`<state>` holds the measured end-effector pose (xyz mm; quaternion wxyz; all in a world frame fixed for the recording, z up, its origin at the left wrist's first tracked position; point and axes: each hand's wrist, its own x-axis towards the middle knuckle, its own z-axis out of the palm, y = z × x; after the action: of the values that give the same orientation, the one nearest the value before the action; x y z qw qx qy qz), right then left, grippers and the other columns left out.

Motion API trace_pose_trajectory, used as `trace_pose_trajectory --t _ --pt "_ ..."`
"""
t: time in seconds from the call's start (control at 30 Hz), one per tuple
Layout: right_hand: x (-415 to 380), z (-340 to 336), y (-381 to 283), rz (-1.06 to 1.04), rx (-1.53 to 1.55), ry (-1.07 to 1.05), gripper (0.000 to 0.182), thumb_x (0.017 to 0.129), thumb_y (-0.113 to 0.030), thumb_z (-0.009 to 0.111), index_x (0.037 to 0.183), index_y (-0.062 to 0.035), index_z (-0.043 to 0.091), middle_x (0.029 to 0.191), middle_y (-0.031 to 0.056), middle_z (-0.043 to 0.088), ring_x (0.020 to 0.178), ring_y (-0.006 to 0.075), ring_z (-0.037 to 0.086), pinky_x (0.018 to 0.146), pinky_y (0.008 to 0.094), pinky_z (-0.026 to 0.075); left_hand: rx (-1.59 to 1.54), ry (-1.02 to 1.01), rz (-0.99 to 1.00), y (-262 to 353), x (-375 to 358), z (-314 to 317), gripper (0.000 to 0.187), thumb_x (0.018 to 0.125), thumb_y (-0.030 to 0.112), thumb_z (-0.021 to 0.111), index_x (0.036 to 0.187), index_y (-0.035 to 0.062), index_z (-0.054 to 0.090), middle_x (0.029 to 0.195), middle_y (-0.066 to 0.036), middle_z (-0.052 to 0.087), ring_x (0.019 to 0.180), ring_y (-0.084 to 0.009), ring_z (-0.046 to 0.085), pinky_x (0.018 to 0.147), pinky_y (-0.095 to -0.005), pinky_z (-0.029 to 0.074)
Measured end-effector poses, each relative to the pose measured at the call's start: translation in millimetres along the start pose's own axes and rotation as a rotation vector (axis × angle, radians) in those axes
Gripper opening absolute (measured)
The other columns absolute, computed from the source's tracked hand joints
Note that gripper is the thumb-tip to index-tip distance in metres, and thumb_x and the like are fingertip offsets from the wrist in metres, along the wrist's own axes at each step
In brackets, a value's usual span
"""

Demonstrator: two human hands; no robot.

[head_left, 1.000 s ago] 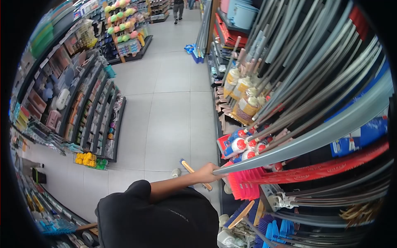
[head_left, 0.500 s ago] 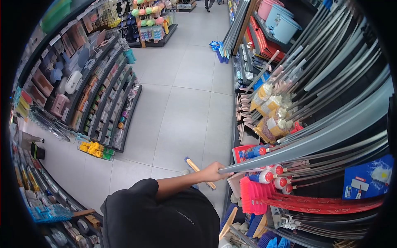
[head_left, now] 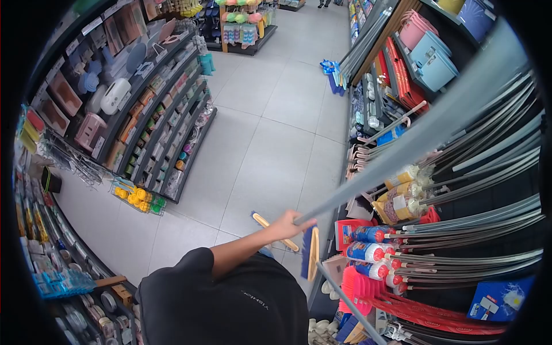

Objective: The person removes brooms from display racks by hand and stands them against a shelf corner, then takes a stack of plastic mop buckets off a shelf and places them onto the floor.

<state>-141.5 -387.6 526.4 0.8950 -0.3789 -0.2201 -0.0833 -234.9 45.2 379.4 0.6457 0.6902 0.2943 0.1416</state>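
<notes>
My left hand [head_left: 289, 225] is wrapped round a long grey broom handle [head_left: 374, 175], which rises up and right past the camera, blurred near it. Below the hand, on the floor, is a broom head [head_left: 265, 223] with a wooden block and blue bristles. It lines up with the handle, though my hand and forearm hide the join. Right of my hand, a second broom head [head_left: 311, 253] with dark blue bristles tilts beside the rack. Its grey pole [head_left: 352, 303] runs down out of the picture at the lower right. My right hand is out of sight.
A rack of mops and long poles [head_left: 483, 236] lines the right side, with pink brushes [head_left: 356, 280] low down. Blue and pink buckets [head_left: 434, 63] stand on a shelf above. Stocked shelves [head_left: 146, 115] line the left. A tiled aisle [head_left: 259, 155] runs between.
The view has shifted right. My left hand and the handle have moved slightly up and left. The second broom head has come up and away from the others low in the rack.
</notes>
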Motion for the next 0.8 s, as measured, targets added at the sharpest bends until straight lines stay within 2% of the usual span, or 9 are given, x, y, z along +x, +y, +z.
trace_pose_trajectory --t 0.03,0.07,0.27,0.4,0.43,0.53,0.57,0.77,0.8 --pt "8 10 7 0.008 0.005 -0.038 0.047 0.098 -0.041 0.041 0.063 -0.0095 0.045 0.051 0.0045 0.038 0.045 0.0179 0.038 0.044 0.029 0.033 0.015 0.02 -0.029 -5 1 -16 0.044 0.089 0.038 0.06 0.064 0.0018 0.062 0.056 -0.004 0.054 0.055 -0.0109 0.05 0.052 -0.0286 0.04" --pt "18 24 17 -0.007 -0.049 -0.099 0.051 0.098 -0.047 0.035 0.058 -0.0151 0.032 0.052 -0.0002 0.028 0.044 0.0115 0.028 0.043 0.0247 0.024 0.032 0.04 -0.058 -9 2 -32 0.043 0.09 0.037 0.06 0.064 0.0019 0.062 0.056 -0.004 0.054 0.055 -0.0104 0.05 0.052 -0.0279 0.04" --pt "62 90 64 -0.101 0.148 -0.254 0.048 0.097 -0.045 0.038 0.059 -0.0146 0.033 0.055 -0.0029 0.027 0.048 0.0103 0.028 0.046 0.0252 0.026 -0.177 0.396 0.182 -34 -3 -104 0.039 0.093 0.03 0.056 0.064 0.0037 0.059 0.056 0.0 0.05 0.052 -0.0077 0.045 0.048 -0.0242 0.034" --pt "96 120 94 -0.103 0.252 -0.41 0.047 0.095 -0.047 0.041 0.061 -0.0143 0.036 0.057 -0.0037 0.031 0.048 0.0088 0.031 0.049 0.023 0.028 -0.253 0.598 0.164 -42 -11 -139 0.041 0.095 0.031 0.054 0.063 0.005 0.053 0.055 0.0 0.047 0.049 -0.0075 0.04 0.045 -0.0235 0.029" --pt "101 139 105 -0.168 0.268 -0.2 0.047 0.092 -0.031 0.054 0.053 -0.0137 0.033 0.045 -0.0027 0.029 0.036 0.0082 0.027 0.037 0.0212 0.023 -0.272 0.628 0.179 -47 -12 -149 0.042 0.095 0.032 0.053 0.062 0.0052 0.051 0.055 0.0 0.046 0.048 -0.0075 0.039 0.044 -0.0233 0.028" --pt "135 144 143 -0.107 0.339 -0.411 0.045 0.091 -0.033 0.053 0.055 -0.0135 0.035 0.044 -0.0016 0.032 0.035 0.0094 0.031 0.039 0.0188 0.029 -0.324 0.72 0.254 -51 -4 -171 0.043 0.096 0.032 0.052 0.062 0.0058 0.048 0.053 -0.001 0.043 0.046 -0.0073 0.035 0.043 -0.024 0.025" --pt "143 151 159 -0.095 0.337 -0.409 0.045 0.089 -0.033 0.055 0.053 -0.0143 0.034 0.043 -0.0018 0.033 0.034 0.0092 0.033 0.037 0.019 0.031 -0.342 0.749 0.279 -50 0 -178 0.043 0.096 0.032 0.051 0.062 0.006 0.047 0.052 -0.001 0.042 0.046 -0.0072 0.034 0.043 -0.0244 0.025" --pt "205 188 285 -0.023 0.366 -0.382 0.046 0.093 -0.038 0.049 0.057 -0.013 0.035 0.048 -0.0005 0.032 0.038 0.0109 0.033 0.041 0.0219 0.029 -0.352 0.88 0.338 -47 51 -226 0.041 0.098 0.025 0.047 0.062 0.0051 0.044 0.051 0.0 0.037 0.043 -0.0071 0.029 0.042 -0.0239 0.024" --pt "216 197 308 0.001 0.353 -0.329 0.049 0.091 -0.038 0.055 0.055 -0.0131 0.034 0.047 -0.001 0.03 0.038 0.0105 0.031 0.042 0.0226 0.028 -0.343 0.92 0.332 -44 63 -234 0.04 0.099 0.023 0.045 0.062 0.0053 0.043 0.05 0.0 0.036 0.043 -0.0069 0.028 0.042 -0.0238 0.025"
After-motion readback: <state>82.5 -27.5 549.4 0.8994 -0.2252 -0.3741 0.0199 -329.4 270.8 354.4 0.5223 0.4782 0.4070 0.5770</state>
